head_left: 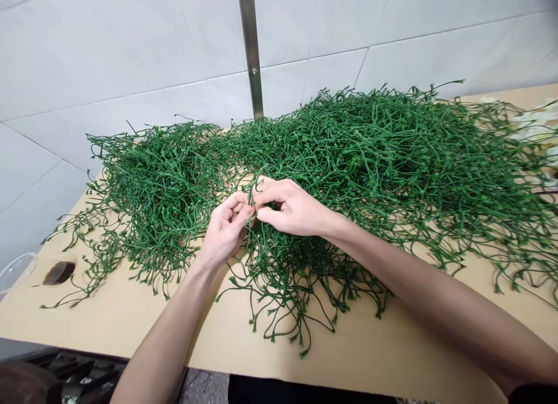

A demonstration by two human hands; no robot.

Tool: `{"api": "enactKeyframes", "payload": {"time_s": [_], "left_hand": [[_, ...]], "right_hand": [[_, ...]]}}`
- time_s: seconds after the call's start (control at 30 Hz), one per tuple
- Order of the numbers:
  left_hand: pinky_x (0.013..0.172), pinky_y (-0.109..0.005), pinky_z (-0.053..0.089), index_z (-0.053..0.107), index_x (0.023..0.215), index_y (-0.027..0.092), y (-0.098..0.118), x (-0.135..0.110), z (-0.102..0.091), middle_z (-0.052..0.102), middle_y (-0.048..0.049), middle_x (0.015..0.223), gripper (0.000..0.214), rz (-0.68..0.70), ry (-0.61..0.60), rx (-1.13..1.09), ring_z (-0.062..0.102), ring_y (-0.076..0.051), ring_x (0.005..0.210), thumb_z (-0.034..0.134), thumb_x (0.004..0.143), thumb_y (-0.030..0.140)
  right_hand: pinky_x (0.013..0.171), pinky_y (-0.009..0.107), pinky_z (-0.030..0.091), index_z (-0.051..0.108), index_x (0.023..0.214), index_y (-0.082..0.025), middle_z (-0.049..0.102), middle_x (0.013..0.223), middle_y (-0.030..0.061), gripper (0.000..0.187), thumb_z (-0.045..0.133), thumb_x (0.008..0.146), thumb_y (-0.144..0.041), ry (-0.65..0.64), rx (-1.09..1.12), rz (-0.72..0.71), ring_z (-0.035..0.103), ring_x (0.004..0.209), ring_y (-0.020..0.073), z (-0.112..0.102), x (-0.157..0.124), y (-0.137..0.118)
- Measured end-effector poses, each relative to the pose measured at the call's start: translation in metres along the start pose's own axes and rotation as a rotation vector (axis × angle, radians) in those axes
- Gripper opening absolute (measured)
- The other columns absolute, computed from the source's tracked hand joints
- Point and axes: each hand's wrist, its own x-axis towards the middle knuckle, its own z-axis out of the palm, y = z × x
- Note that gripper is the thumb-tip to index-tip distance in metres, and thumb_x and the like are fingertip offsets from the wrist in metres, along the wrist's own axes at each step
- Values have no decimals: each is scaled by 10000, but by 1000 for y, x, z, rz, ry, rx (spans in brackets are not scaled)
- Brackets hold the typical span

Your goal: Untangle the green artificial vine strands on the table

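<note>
nearest to me is the tan table top [349,349], in front of the pile [383,142], smooth and matte. loose stems spill toward me off the pile's near side, thin and bendy with tiny split tufts on the ends. i'd bet soft plastic.

both hands are at the pile's near side, around its middle. the left hand [226,226] is pinched closed, thumb pressed to finger, on a skinny green stem [257,184]. the right hand [292,209] is half curled with a gap behind its thumb, fingertips at that same stem; can't tell from here if it's really gripping. my guess is they're tucked this close because something so thin and springy needs steadying right next to where the other fingers are.

left of the pile there's a clear plastic cup [26,254], or what looks like one, by a dark brown patch [60,273], probably set there to be out of the tangle. pale, papery-looking flowers [538,122] sit off the pile's right end. the pile itself is heaped wallward, i think so the forearms get some room. behind it, a flat bolted metal bar [251,55] runs up the glossy tile wall [131,43].
</note>
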Motion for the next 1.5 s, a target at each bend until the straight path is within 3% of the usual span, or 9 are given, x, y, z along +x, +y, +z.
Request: {"api": "enactKeyframes", "payload": {"time_s": [0.23, 0.57, 0.77, 1.0, 1.2, 1.5], "left_hand": [[500, -189, 304, 585, 819, 175, 4, 3, -2, 425, 67, 564, 310, 42, 55, -4, 356, -63, 514, 767, 727, 409], [496, -237, 228, 470, 603, 165, 12, 1, -4, 332, 52, 578, 436, 37, -51, 352, 282, -79, 541, 683, 771, 506], [478, -227, 223, 564, 683, 162, 13, 0, -9, 410, 39, 614, 339, -20, -100, 221, 293, -70, 530, 708, 765, 458], [425, -209, 177, 508, 633, 169, 10, -2, -2, 375, 58, 561, 390, -68, -14, 73, 256, -58, 480, 786, 673, 439], [464, -214, 191, 486, 620, 162, 6, -2, 2, 358, 57, 574, 376, -20, 46, 139, 268, -63, 515, 792, 683, 370], [474, -242, 189, 464, 613, 176, 5, -2, 2, 322, 55, 563, 409, 27, 21, 190, 253, -81, 518, 705, 769, 467]], "right_hand": [[704, 282, 384, 526, 639, -171, 558, 667, 16, 119, 483, 748, -149, 16, -109, 6, 471, 749, 152, -8, 1, -3], [687, 278, 376, 571, 667, -149, 571, 670, 17, 136, 502, 784, -155, -20, -204, -14, 472, 681, 128, -10, 0, -6], [593, 233, 335, 550, 594, -155, 508, 576, -30, 145, 517, 735, -166, 19, -72, 47, 427, 581, 89, -9, 2, -13], [591, 224, 361, 516, 561, -158, 534, 576, -24, 144, 500, 704, -166, 114, 13, 22, 450, 567, 86, -1, 2, -14], [599, 236, 350, 490, 568, -167, 500, 570, -28, 137, 461, 700, -150, 124, -57, -24, 419, 577, 92, 2, 1, -5], [578, 229, 359, 520, 589, -155, 518, 588, -14, 180, 421, 712, -70, 176, -94, -134, 423, 572, 90, 2, -1, 2]]}}
